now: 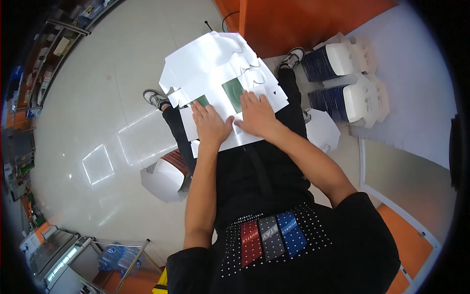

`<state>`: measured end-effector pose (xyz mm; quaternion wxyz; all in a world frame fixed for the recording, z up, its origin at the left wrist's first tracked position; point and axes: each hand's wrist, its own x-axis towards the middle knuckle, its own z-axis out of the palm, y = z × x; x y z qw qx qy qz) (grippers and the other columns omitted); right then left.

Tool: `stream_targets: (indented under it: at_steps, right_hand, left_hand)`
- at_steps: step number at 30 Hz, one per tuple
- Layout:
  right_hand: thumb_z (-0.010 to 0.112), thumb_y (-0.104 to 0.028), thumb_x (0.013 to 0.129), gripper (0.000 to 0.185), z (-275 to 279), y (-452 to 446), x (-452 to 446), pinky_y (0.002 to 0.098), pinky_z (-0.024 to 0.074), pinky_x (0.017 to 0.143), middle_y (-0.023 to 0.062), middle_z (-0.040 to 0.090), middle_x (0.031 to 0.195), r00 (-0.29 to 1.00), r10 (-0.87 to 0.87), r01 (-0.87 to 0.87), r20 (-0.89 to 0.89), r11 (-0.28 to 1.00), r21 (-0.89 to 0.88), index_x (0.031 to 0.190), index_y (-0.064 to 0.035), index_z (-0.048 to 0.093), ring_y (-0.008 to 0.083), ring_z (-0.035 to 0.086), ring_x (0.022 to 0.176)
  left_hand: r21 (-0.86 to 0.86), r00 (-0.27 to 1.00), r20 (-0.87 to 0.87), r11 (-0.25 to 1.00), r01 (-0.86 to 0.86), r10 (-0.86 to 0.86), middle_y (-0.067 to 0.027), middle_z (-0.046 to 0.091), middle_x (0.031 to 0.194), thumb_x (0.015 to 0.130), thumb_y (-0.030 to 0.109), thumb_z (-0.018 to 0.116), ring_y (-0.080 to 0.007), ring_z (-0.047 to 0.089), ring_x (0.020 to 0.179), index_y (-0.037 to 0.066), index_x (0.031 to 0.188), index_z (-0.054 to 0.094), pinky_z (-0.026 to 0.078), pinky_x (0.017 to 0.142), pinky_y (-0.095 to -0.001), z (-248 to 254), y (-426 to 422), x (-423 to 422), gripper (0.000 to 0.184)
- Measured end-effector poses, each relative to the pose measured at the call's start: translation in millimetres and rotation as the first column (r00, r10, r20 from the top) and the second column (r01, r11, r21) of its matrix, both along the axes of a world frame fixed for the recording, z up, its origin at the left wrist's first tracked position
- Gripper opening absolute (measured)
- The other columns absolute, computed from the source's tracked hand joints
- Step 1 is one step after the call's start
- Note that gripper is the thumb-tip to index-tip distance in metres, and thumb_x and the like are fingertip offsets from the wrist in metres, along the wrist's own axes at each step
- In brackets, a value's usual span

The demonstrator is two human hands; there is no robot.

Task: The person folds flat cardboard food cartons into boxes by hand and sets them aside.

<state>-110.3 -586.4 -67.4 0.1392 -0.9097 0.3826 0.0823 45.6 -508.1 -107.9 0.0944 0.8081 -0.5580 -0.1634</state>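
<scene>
A white die-cut cardboard sheet [203, 63] with cut flaps and notches lies across my lap, over my thighs. Two dark green patches [232, 93] show on it near my fingers. My left hand [210, 123] rests flat on the lower left part of the sheet, fingers stretched forward beside the smaller green patch. My right hand [257, 115] presses flat on the right part, its fingertips by the larger green patch. The thumbs point toward each other, a little apart. Neither hand is gripping anything. Whether several sheets are stacked here, I cannot tell.
Stacks of folded white boxes with dark blue edges [325, 63] stand on the floor at right. More white cardboard [166, 181] with brown edges lies at lower left. An orange panel [313, 19] is ahead, shelves [54, 54] at far left, water bottles [117, 257] at bottom left.
</scene>
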Motion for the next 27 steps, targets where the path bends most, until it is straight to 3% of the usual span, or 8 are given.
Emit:
stream_targets:
  at_steps: [8,11,17,18,20,22,26,27]
  right_hand:
    - [0.071,-0.038,0.089,0.063,0,58,-52,0.0442,0.0413,0.098,0.0211,0.057,0.136,0.973,0.115,-0.088,0.202,0.986,-0.141,0.129,0.0095,0.058,0.0318,0.051,0.125]
    - [0.07,-0.028,0.09,0.048,-4,59,-66,0.0465,0.0453,0.093,0.0206,0.06,0.128,0.874,-0.162,0.111,0.459,0.984,0.137,0.125,0.0045,0.061,0.035,0.056,0.114]
    - [0.077,-0.006,0.078,0.053,9,67,-76,0.0437,0.0487,0.088,0.019,0.052,0.114,0.621,-0.459,0.491,0.635,0.86,0.142,0.125,0.0016,0.053,0.0362,0.057,0.102]
    - [0.077,-0.006,0.078,0.055,7,64,-78,0.0432,0.0494,0.087,0.0194,0.051,0.116,0.571,-0.506,0.504,0.647,0.838,0.21,0.127,0.0009,0.053,0.0359,0.058,0.101]
    - [0.078,-0.005,0.08,0.057,21,62,-79,0.0405,0.0525,0.082,0.0194,0.053,0.119,0.491,-0.63,0.468,0.602,0.773,0.427,0.13,-0.0005,0.051,0.0338,0.063,0.096]
    - [0.079,-0.006,0.08,0.059,24,65,-75,0.0378,0.0541,0.081,0.0187,0.058,0.119,0.431,-0.518,0.394,0.739,0.845,0.362,0.132,-0.0011,0.051,0.0331,0.066,0.095]
    - [0.079,-0.005,0.081,0.053,42,71,-62,0.0352,0.0568,0.083,0.0154,0.068,0.117,0.28,-0.361,0.216,0.89,0.926,0.308,0.129,-0.0017,0.057,0.0307,0.069,0.097]
    - [0.079,-0.005,0.08,0.05,49,66,-60,0.0355,0.0572,0.084,0.0149,0.069,0.118,0.321,-0.197,0.169,0.926,0.974,0.149,0.127,-0.0019,0.06,0.0298,0.069,0.098]
  left_hand:
    - [-0.206,0.998,0.029,0.977,-0.046,0.053,-0.0467,0.036,0.143,0.083,0.039,0.077,-0.0599,0.031,0.139,-0.016,0.123,0.051,0.027,0.117,-0.0598,-9,-7,-9,0.073]
    - [-0.49,0.996,-0.047,0.867,-0.087,0.074,-0.0375,0.051,0.137,0.09,0.042,0.07,-0.0547,0.043,0.133,-0.013,0.126,0.055,0.033,0.111,-0.0594,-11,-25,-33,0.068]
    - [-0.172,0.855,-0.503,0.955,-0.243,0.127,-0.0266,0.072,0.101,0.089,0.032,0.072,-0.0452,0.068,0.093,-0.007,0.111,0.069,0.053,0.081,-0.0489,11,-69,-50,0.046]
    - [-0.094,0.809,-0.562,0.958,-0.272,0.175,-0.0186,0.075,0.09,0.091,0.023,0.072,-0.0341,0.07,0.077,-0.005,0.108,0.073,0.054,0.07,-0.0415,14,-71,-45,0.033]
    - [-0.04,0.517,-0.831,0.906,-0.422,0.204,-0.0148,0.075,0.092,0.093,0.018,0.071,-0.0245,0.069,0.078,-0.005,0.11,0.073,0.053,0.071,-0.0366,19,-66,-41,0.029]
    - [0.035,0.238,-0.955,0.863,-0.504,0.177,-0.0084,0.073,0.094,0.096,0.011,0.068,-0.0112,0.063,0.08,-0.007,0.113,0.072,0.051,0.071,-0.0276,47,-56,-38,0.024]
    - [0.13,-0.163,-0.986,0.799,-0.586,0.041,-0.0093,0.073,0.102,0.102,0.014,0.064,-0.0134,0.067,0.086,-0.008,0.117,0.068,0.054,0.076,-0.0262,98,-34,-31,0.028]
    - [0.123,-0.192,-0.981,0.796,-0.593,0.008,-0.0092,0.073,0.103,0.102,0.014,0.063,-0.014,0.068,0.087,-0.007,0.117,0.068,0.054,0.076,-0.0269,111,-28,-27,0.026]
